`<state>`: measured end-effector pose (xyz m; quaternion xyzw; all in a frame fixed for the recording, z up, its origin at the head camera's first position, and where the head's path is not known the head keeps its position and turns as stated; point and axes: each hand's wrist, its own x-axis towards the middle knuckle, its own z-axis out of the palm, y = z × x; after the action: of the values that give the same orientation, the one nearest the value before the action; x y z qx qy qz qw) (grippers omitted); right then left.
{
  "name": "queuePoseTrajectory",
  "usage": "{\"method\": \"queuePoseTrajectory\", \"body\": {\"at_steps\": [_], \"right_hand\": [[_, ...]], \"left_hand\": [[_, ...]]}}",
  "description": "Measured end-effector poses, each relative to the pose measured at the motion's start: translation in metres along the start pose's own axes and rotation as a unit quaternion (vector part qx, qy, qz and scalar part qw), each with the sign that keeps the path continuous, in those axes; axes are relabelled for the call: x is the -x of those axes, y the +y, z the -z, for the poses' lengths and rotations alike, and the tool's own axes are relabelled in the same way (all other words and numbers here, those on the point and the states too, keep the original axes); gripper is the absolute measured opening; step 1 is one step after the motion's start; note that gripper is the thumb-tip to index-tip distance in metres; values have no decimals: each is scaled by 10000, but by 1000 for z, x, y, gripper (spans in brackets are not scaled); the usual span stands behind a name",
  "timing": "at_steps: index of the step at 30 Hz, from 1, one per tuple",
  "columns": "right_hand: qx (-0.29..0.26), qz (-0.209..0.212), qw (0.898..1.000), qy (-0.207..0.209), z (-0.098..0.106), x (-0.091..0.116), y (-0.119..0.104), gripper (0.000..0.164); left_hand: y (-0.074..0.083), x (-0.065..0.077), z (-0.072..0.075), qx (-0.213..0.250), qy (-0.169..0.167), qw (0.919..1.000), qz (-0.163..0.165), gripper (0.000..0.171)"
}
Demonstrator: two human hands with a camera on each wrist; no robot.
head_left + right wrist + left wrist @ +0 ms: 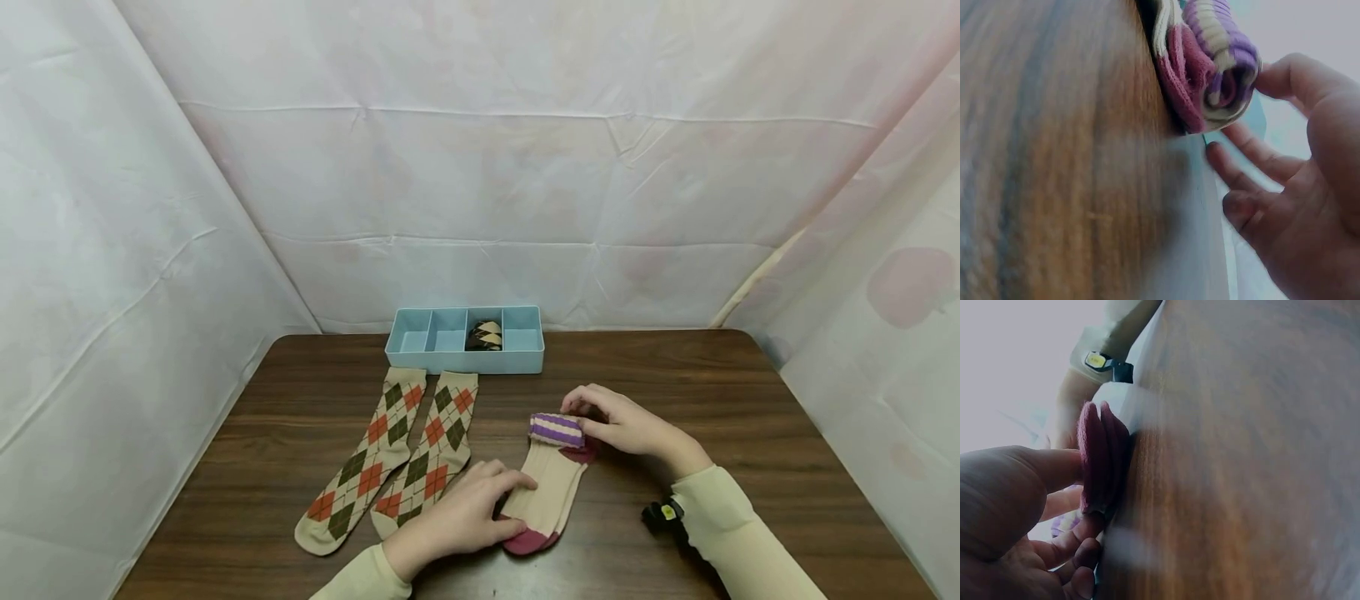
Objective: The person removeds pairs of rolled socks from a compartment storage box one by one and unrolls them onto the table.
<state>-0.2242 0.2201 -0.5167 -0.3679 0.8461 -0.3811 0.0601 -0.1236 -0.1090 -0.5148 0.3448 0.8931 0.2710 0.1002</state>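
A stacked pair of cream socks with maroon toes and heels lies before me, its purple-striped cuff end rolled over toward the heels. My left hand rests on the toe half, index finger and thumb extended over it. In the left wrist view its thumb touches the maroon toes. My right hand is at the rolled end, thumb on the near side and fingers at the far side. The right wrist view shows the coiled roll between thumb and index finger, above the maroon heels.
Two argyle socks lie flat and side by side on the wooden table, left of my hands. Behind them stands a light blue divided box, with a dark argyle sock bundle in one compartment. White cloth hangs around the table.
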Motion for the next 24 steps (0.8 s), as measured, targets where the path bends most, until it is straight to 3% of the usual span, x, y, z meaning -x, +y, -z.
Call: {"method": "queuePoseTrajectory", "body": {"at_steps": [4,10,24], "right_hand": [[156,467,9988,82,1,0,1,32],[-20,480,9988,-110,2,2,-1,31],[-146,-324,9991,-245,4,3,-2,27]], "left_hand": [[-2,-1,0,47,-41,10000,29,50],[-5,-2,0,210,-98,9997,-15,52],[-7,-1,0,264,-260,9990,-230,51]]}}
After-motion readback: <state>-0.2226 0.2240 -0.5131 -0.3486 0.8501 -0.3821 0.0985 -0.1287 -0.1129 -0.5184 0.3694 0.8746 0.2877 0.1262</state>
